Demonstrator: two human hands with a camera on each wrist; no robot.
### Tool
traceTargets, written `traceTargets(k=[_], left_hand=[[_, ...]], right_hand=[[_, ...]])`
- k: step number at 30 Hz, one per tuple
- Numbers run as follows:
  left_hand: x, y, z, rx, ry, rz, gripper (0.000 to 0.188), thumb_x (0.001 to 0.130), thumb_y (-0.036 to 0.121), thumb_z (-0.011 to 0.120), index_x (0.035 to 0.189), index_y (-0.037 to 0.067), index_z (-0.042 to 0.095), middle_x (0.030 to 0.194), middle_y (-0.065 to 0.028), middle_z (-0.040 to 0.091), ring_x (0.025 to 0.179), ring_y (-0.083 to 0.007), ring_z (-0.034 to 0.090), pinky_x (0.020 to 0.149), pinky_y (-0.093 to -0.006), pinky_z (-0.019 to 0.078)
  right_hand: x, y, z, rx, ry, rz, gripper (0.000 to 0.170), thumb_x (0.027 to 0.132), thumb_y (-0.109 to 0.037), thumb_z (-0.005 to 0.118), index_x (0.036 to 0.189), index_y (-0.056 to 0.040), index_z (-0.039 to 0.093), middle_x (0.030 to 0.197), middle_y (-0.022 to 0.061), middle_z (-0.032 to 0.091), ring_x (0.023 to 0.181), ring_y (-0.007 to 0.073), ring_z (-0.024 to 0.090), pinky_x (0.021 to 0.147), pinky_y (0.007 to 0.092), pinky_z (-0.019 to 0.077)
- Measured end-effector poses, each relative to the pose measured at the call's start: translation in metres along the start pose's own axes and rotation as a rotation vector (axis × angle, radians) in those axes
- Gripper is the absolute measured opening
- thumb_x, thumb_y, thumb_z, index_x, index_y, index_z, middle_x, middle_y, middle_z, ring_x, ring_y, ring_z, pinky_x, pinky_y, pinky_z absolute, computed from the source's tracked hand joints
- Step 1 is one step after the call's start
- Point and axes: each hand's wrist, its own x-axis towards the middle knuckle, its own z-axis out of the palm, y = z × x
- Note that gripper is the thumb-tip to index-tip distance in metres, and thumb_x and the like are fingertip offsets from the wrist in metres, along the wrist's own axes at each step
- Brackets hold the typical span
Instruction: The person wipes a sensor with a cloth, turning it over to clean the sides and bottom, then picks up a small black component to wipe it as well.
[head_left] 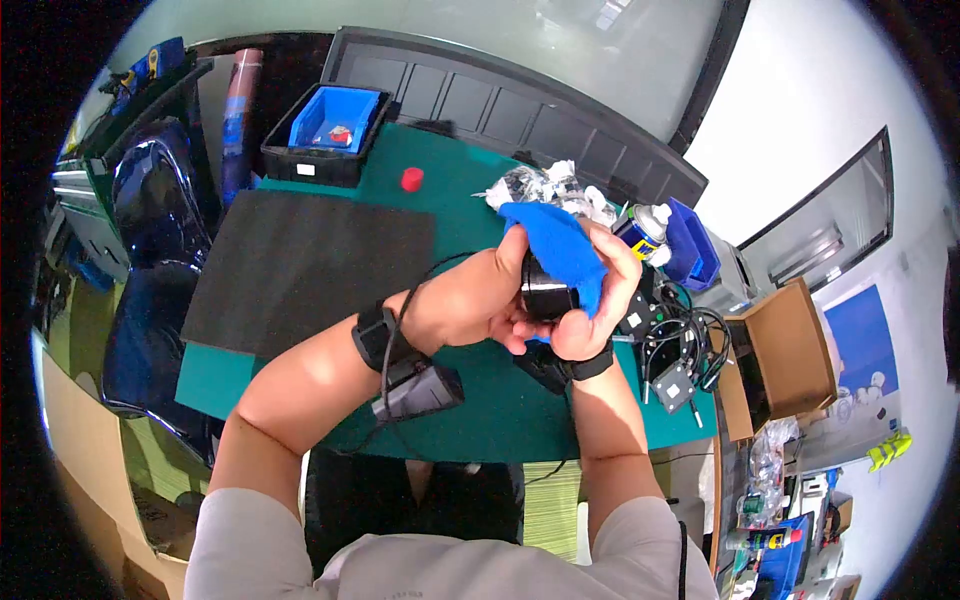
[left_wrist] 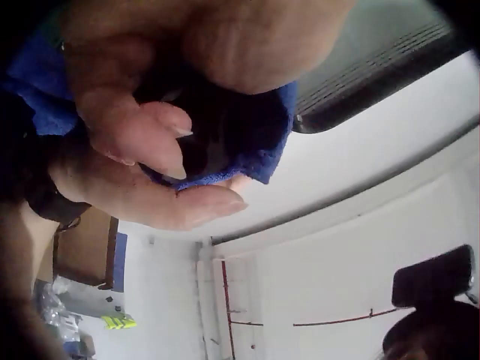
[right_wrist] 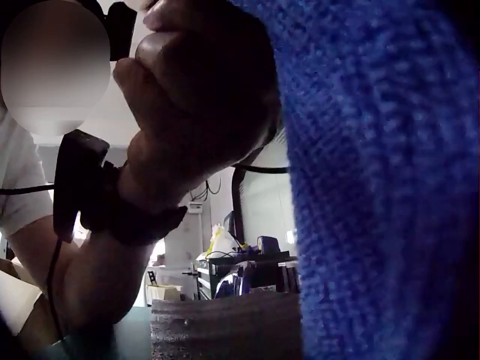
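Observation:
Both hands meet over the table in the head view, around a glossy black cylinder (head_left: 548,297) with a blue cloth (head_left: 562,245) draped over its far side. My left hand (head_left: 465,300) holds the cylinder from the left, its fingers bent around the near end. On the other side my right hand (head_left: 612,285) grips the cloth against the cylinder, with the thumb toward me. The left wrist view shows the dark round end of the cylinder (left_wrist: 214,139) inside the cloth (left_wrist: 274,135). Close to the right wrist camera, the cloth (right_wrist: 382,172) covers much of the view and hides the cylinder.
A dark mat (head_left: 310,270) covers the green table's (head_left: 480,420) left part. Behind stand a black bin (head_left: 315,165) holding a blue tray and a red cap (head_left: 412,179). To the right are crumpled plastic (head_left: 550,185), a spray can (head_left: 645,228), coiled cables (head_left: 690,340) and a cardboard box (head_left: 790,350).

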Motion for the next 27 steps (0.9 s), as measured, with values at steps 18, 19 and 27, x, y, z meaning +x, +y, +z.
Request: traceTargets(k=[18,19,27], left_hand=[[-0.012,0.003,0.021,0.863,0.422,0.797,0.07,0.085,0.035,0.065,0.133,-0.007,0.037,0.114,-0.0287,0.049,0.101,-0.0447,0.054,0.086,-0.0438,0.0471],[-0.012,0.003,0.022,0.864,0.403,0.765,0.068,0.087,0.035,0.063,0.133,-0.008,0.037,0.112,-0.0291,0.05,0.099,-0.0452,0.054,0.085,-0.0445,0.0475],[-0.002,-0.008,0.01,0.642,0.256,0.501,0.04,0.093,0.034,0.055,0.113,-0.001,0.056,0.107,-0.0231,0.063,0.101,-0.0381,0.061,0.083,-0.0423,0.0499]], right_hand=[[0.02,-0.061,0.026,0.182,0.393,0.755,0.074,0.097,-0.063,0.019,0.139,-0.0061,0.04,0.124,0.0083,0.057,0.111,0.0175,0.056,0.099,0.032,0.042],[0.017,-0.058,0.028,0.165,0.397,0.724,0.072,0.098,-0.062,0.018,0.137,-0.0069,0.042,0.124,0.008,0.057,0.111,0.0167,0.056,0.099,0.0314,0.0424],[-0.021,-0.027,0.034,-0.132,0.231,0.089,0.068,0.097,-0.054,0.039,0.13,0.0053,0.039,0.12,0.0166,0.049,0.095,0.0212,0.056,0.088,0.0334,0.0458]])
